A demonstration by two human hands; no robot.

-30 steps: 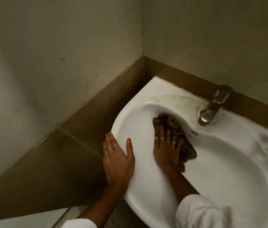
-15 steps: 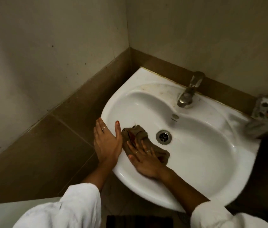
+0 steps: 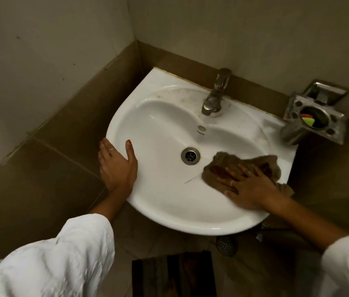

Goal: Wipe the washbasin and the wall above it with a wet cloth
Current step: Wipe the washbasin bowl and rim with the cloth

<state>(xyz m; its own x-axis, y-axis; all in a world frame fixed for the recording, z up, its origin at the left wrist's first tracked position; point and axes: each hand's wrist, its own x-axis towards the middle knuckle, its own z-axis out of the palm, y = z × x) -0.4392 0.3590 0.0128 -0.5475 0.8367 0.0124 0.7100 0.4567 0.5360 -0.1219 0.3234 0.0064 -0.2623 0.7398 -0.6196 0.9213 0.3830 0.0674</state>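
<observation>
So the white ceramic corner washbasin (image 3: 162, 202) sits tucked into the corner where the pale plaster wall (image 3: 40, 50) meets a band of brown tiles (image 3: 66, 129); the brown crumpled wet cloth (image 3: 270, 165) is lying inside the bowl on its right slope, just right of the round metal drain (image 3: 190, 156). The right hand (image 3: 248, 187) is pressed flat on top of that cloth; its fingers (image 3: 226, 170) are spread out and laid flat, not curled around the fabric, with a ring on one of them. The left hand (image 3: 115, 166) rests on the basin's left rim; thumb hooked over the inside edge, the other fingers together down the outside, so it's bracing, not gripping anything loose. A dull steel tap (image 3: 215, 93) stands at the back of the basin; a metal wall-mounted holder (image 3: 315, 118) hangs just to the right with something green and red in it. Both arms wear white sleeves (image 3: 62, 258).
</observation>
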